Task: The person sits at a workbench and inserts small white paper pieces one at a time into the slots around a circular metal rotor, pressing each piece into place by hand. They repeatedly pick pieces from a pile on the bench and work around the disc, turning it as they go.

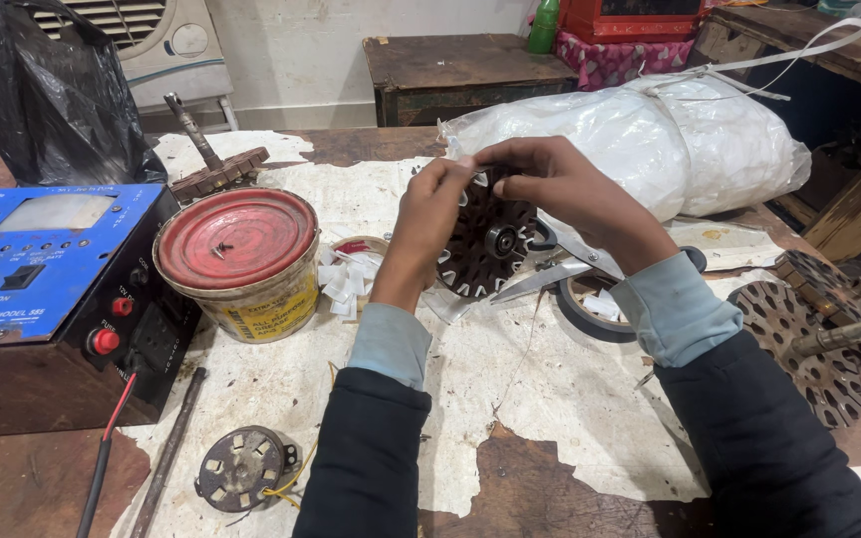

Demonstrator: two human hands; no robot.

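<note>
A dark round slotted motor core (487, 246) with white paper strips in its slots stands on edge at the middle of the bench. My left hand (430, 214) pinches a small white paper strip at the core's top rim. My right hand (560, 184) reaches over from the right, and its fingertips meet the left hand's at the same spot on the rim. Both hands' fingers are closed on the paper strip and the core's edge. A small pile of white paper strips (346, 281) lies in a shallow dish just left of the core.
A red-lidded tin (241, 254) stands to the left beside a blue electrical box (42, 269). A white wrapped bundle (670, 139) lies behind. Scissors (550, 269) and a tape roll (595, 304) lie right of the core, slotted rotors (809, 329) at far right. A small motor (243, 466) lies near the front edge.
</note>
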